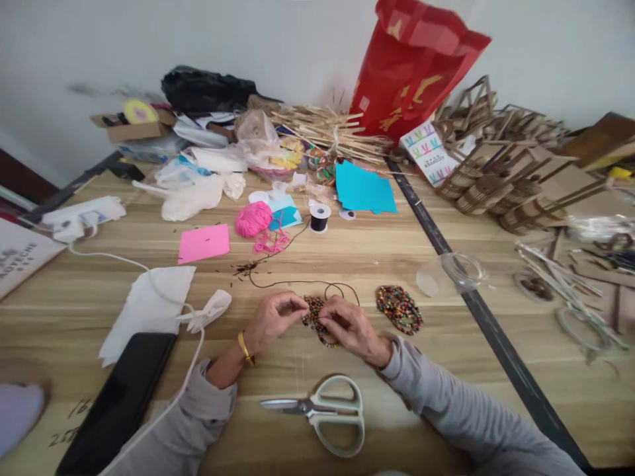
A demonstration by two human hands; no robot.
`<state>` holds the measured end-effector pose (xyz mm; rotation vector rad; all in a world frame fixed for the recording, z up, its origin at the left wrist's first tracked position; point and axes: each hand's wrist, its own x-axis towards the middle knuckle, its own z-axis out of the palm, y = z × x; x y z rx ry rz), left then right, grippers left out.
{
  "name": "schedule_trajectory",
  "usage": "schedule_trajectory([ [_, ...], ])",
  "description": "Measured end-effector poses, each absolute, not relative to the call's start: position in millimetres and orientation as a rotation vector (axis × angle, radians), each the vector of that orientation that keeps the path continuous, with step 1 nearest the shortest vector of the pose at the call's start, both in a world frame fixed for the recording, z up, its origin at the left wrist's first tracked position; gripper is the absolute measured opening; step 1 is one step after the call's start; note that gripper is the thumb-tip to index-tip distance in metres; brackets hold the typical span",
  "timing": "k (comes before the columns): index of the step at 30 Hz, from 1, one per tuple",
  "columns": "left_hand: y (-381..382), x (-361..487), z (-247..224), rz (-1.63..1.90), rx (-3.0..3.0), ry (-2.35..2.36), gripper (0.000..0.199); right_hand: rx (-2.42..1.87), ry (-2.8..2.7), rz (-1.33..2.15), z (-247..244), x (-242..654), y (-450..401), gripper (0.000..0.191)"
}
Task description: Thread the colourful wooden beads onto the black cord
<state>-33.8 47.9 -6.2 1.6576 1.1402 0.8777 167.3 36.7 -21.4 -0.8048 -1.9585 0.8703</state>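
At the middle of the table, my left hand [278, 318] and my right hand [353, 330] face each other, thumbs and forefingers pinched. Between the fingertips is a strand of small multicoloured beads [315, 309], both hands touching it; fingers cover part of it. A thin black cord [288, 283] runs from a white-ended spool [320, 218] toward the right hand, where its end is hidden. A looped pile of similar beaded strands [399, 309] lies right of the right hand. Nearer to me, scissors with pale green handles [337, 413] lie with blades pointing left.
A black phone [119, 403], white paper [149, 307] and a white cable [198, 330] lie left. Pink yarn [253, 219], pink paper [204, 242] and blue sheets [366, 188] lie beyond the hands. A red bag [417, 66] and woven baskets [516, 192] stand back right.
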Motion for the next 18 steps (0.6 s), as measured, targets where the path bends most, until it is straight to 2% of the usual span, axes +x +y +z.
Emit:
schedule_trajectory([
  [18, 50.6, -28.7, -15.0, 0.89, 1.534, 1.021, 0.021, -0.813, -1.984, 0.799, -25.7, 166.2, 33.4, 0.017],
])
